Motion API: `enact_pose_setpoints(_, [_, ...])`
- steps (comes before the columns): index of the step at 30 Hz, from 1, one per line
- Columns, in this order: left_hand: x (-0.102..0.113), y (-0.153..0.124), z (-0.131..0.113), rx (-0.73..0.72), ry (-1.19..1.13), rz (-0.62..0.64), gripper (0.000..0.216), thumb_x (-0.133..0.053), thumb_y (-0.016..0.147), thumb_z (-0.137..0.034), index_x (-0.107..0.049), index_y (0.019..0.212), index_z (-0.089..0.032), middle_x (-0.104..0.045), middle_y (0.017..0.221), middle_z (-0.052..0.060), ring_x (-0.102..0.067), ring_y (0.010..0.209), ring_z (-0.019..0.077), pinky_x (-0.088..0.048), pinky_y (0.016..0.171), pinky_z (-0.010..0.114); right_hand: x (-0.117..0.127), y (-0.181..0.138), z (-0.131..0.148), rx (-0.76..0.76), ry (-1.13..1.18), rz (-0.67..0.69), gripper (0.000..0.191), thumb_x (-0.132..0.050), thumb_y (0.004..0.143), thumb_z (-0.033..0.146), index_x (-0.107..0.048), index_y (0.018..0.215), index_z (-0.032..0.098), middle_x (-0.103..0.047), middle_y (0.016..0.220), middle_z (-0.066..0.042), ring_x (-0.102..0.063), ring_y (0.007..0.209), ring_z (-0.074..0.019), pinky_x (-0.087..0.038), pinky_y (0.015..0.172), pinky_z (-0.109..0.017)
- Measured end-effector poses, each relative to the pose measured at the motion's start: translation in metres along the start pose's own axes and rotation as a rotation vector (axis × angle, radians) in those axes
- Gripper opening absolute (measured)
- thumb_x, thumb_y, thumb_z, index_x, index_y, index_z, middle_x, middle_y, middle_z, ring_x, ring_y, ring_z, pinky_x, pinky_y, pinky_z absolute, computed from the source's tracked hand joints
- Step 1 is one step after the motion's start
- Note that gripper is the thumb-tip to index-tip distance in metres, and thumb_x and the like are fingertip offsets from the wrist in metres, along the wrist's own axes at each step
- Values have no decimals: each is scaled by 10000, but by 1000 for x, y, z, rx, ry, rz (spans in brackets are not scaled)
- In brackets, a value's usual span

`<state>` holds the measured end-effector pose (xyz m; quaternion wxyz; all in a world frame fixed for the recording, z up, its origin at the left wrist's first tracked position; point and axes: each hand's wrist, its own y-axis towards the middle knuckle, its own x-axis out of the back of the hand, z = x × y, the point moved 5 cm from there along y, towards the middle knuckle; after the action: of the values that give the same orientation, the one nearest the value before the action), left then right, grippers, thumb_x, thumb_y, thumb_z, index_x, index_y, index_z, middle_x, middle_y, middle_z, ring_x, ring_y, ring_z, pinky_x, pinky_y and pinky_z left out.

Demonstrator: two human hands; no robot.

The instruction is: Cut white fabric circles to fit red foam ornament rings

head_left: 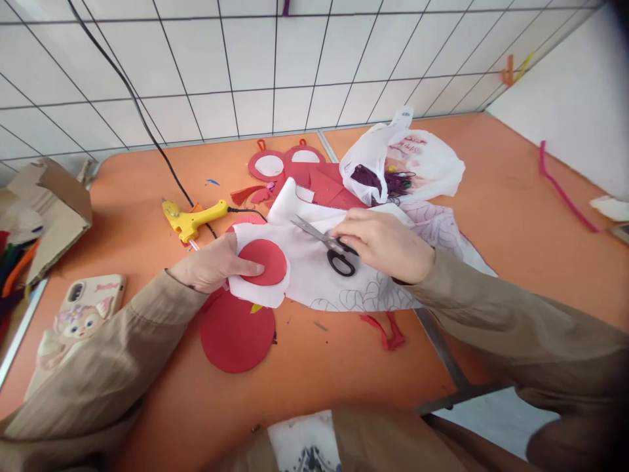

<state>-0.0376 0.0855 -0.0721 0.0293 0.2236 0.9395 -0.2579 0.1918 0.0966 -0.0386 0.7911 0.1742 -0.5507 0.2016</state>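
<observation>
My left hand (213,264) pinches a small red felt circle (263,261) against the edge of a white cloth (314,272), thumb on top. My right hand (386,242) rests on the cloth and closes around black-handled scissors (330,246), whose blades point left toward the far edge of the cloth. A larger red circle (236,334) lies flat on the orange table (344,373) just below my left hand. The cloth has drawn line patterns along its near edge.
A yellow glue gun (192,219) with a black cord lies behind my left hand. Red felt cut-outs (295,169) and a white plastic bag (403,164) sit further back. A phone (81,314) in a cartoon case and a cardboard box (54,210) are at left. Red scraps (386,331) lie nearby.
</observation>
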Motion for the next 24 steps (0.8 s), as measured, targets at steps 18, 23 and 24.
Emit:
enact_pose_setpoints(18, [-8,-3,1,-42,-67,89,533,-807,618,-175,-655,1126,-131,-743,836,35,-687,864,255,-530,783,362,-57,24,54,-394,1038,248,338,-551,904,288,-479,599,161,-428,492,68,-313,394,-27,-250,434,-235])
enact_pose_setpoints(23, [-10,-4,4,-33,-64,70,466,-813,624,-170,-676,1068,-140,-742,848,46,-687,872,249,-536,742,333,-66,24,54,-533,1184,205,193,-579,856,199,-557,671,150,-409,444,91,-302,358,-26,-197,400,-231])
enact_pose_setpoints(24, [-10,-4,6,-22,-48,55,432,-820,623,-177,-686,1033,-138,-742,844,54,-689,842,241,-538,722,329,-67,23,54,-536,1186,200,196,-586,847,201,-551,660,153,-420,439,90,-310,351,-25,-196,396,-230])
